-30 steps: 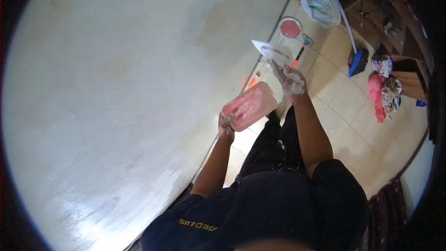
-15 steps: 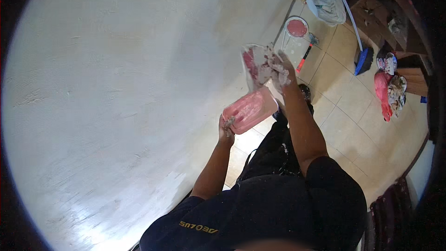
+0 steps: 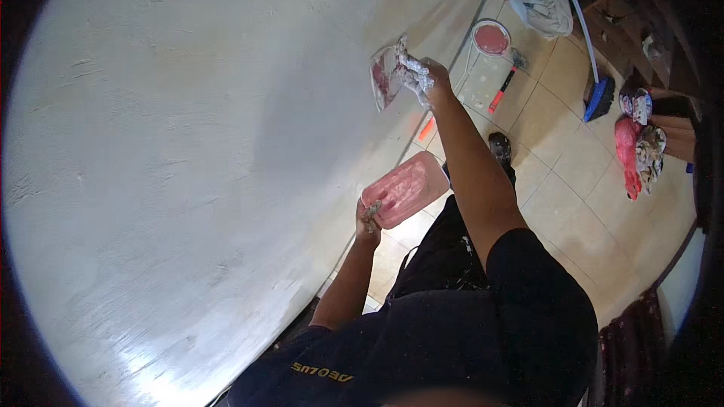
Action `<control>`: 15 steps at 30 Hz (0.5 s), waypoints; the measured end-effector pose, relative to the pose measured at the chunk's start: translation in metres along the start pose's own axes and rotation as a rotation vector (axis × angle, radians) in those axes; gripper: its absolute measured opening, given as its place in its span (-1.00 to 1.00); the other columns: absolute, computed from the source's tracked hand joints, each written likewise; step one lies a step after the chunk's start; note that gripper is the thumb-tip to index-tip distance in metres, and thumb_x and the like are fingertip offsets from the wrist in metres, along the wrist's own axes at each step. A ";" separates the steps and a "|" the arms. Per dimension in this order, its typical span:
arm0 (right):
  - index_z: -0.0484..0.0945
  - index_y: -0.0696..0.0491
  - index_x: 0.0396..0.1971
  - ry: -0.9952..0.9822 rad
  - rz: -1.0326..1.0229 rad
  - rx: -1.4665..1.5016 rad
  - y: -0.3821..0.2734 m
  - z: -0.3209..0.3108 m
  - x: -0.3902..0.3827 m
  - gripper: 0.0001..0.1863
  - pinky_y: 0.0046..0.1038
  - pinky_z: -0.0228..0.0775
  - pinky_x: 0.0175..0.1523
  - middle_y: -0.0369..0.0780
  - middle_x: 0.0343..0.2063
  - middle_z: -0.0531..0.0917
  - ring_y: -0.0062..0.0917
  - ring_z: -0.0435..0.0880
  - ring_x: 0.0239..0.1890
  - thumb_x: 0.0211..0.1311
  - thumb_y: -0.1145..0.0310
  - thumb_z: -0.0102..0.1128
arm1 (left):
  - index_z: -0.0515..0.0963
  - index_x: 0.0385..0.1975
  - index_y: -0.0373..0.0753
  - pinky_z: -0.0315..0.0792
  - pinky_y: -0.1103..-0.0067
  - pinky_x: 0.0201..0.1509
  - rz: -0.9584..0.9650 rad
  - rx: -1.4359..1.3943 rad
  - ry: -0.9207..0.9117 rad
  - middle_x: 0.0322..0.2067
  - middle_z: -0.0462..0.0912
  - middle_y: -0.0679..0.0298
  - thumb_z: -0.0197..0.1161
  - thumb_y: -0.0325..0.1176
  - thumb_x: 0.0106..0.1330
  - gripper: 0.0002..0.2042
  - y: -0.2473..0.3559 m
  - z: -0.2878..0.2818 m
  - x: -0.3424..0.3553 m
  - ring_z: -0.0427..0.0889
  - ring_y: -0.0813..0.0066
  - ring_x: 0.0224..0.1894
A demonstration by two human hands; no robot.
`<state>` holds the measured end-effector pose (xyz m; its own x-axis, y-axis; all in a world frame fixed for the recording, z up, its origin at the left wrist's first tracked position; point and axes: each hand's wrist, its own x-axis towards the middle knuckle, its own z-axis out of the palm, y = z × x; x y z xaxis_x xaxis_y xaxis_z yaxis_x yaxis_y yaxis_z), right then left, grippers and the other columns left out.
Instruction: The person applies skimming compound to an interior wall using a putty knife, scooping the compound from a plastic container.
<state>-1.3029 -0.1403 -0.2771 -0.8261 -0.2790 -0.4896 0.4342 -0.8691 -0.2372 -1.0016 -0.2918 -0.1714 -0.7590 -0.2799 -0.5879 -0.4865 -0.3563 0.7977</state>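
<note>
My left hand (image 3: 369, 220) is closed on the near left end of a shallow pink tray (image 3: 407, 187), with its thumb over the rim. Pinkish-white paste is smeared across the tray's inside. Farther out, my right hand (image 3: 428, 81), caked with whitish paste, is closed on a broad-bladed plastering trowel (image 3: 383, 79). The blade, streaked pink and white, is at the pale wall (image 3: 188, 143); whether it is pressed flat cannot be told. Paste covers the trowel's handle, hiding its shape.
On the tiled floor stand a round bucket of pink paste (image 3: 492, 38), a red-and-black-handled tool (image 3: 504, 90) and a white plastic bag (image 3: 541, 4). An orange strip (image 3: 427, 130) lies by the wall. To the right are a blue broom (image 3: 599, 99), a pink bag (image 3: 626, 152) and wooden shelving (image 3: 611, 19).
My right hand has moved left and away from the tray, carrying the trowel to the wall. The tray in my left hand has barely shifted.
</note>
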 end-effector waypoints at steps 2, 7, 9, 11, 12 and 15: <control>0.47 0.08 -0.54 -0.068 -0.094 -0.010 0.013 -0.013 0.013 -0.72 -0.37 0.48 -0.25 -0.23 -0.54 0.59 -0.45 0.60 -0.45 -0.03 0.28 0.42 | 0.18 0.23 -0.15 0.40 0.16 0.18 -0.058 -0.007 0.020 0.12 0.42 0.08 0.14 -0.36 0.26 -0.48 0.000 -0.003 0.002 0.49 0.04 0.09; 0.50 0.12 -0.35 0.200 -0.097 -0.381 0.056 -0.075 0.017 -0.66 -0.38 0.51 -0.17 -0.24 -0.40 0.58 -0.43 0.59 -0.35 0.07 0.15 0.31 | 0.17 0.23 -0.19 0.37 0.16 0.21 -0.069 0.017 -0.009 0.14 0.38 0.08 0.14 -0.32 0.26 -0.47 -0.003 -0.012 0.013 0.41 0.08 0.17; 0.49 0.13 -0.24 0.206 -0.070 -0.433 0.068 -0.095 0.002 -0.61 -0.38 0.50 -0.08 -0.23 -0.30 0.59 -0.42 0.60 -0.24 0.11 0.11 0.27 | 0.17 0.23 -0.20 0.36 0.16 0.22 -0.051 0.043 -0.026 0.14 0.37 0.09 0.14 -0.31 0.26 -0.46 -0.008 -0.016 0.016 0.39 0.09 0.19; 0.47 0.14 -0.13 -0.085 -0.012 -0.120 0.071 -0.105 -0.021 -0.57 -0.38 0.49 0.00 -0.22 -0.20 0.59 -0.41 0.59 -0.14 0.16 0.10 0.22 | 0.17 0.23 -0.20 0.36 0.15 0.22 -0.027 0.049 -0.052 0.14 0.36 0.09 0.15 -0.31 0.25 -0.46 -0.011 -0.020 0.017 0.38 0.11 0.20; 0.45 0.15 -0.07 -0.199 0.067 0.077 0.069 -0.107 -0.034 -0.55 -0.38 0.47 0.04 -0.21 -0.15 0.59 -0.41 0.59 -0.09 0.19 0.11 0.19 | 0.18 0.22 -0.20 0.36 0.15 0.22 -0.028 0.013 -0.064 0.14 0.37 0.09 0.15 -0.32 0.25 -0.46 -0.013 -0.023 0.017 0.38 0.12 0.20; 0.42 0.14 0.01 -0.153 0.216 0.116 0.052 -0.093 -0.054 -0.58 -0.32 0.47 0.06 -0.18 -0.06 0.58 -0.39 0.59 -0.03 0.24 0.22 0.15 | 0.19 0.22 -0.21 0.36 0.15 0.22 -0.026 -0.064 -0.088 0.13 0.37 0.09 0.14 -0.34 0.24 -0.47 -0.018 -0.027 0.017 0.39 0.13 0.19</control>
<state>-1.2022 -0.1320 -0.3406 -0.7674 -0.5133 -0.3842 0.5689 -0.8215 -0.0389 -0.9941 -0.3146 -0.1992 -0.7826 -0.1915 -0.5923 -0.4801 -0.4198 0.7702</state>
